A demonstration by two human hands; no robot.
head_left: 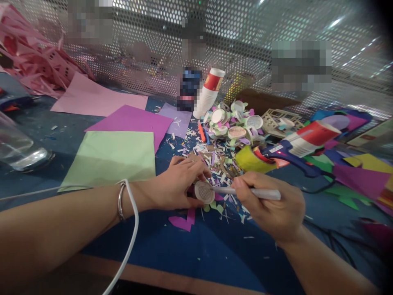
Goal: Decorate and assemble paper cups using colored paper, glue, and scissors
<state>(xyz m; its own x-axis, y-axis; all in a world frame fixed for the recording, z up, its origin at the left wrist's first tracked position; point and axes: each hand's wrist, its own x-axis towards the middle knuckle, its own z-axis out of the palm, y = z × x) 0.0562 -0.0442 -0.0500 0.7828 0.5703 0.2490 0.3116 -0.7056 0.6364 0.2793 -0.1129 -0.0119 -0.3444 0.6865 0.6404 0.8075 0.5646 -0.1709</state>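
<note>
Left hand [178,184] pinches my paper disc [204,191] by its rim — light, flimsy, I judge. Right hand [270,205] closes around a pen [248,191] — tip touching it.

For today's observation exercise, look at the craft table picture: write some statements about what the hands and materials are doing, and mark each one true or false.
1. The left hand holds a small round disc. True.
2. The right hand holds a pair of scissors. False: it holds a white pen, its tip on the disc.
3. The glue gun lies on the table to the right of the hands. True.
4. The green sheet of paper lies on top of the stack of paper cups. False: the sheet lies flat on the table, well apart from the cups at the back.
5. There is a bracelet on the left wrist. True.
</note>
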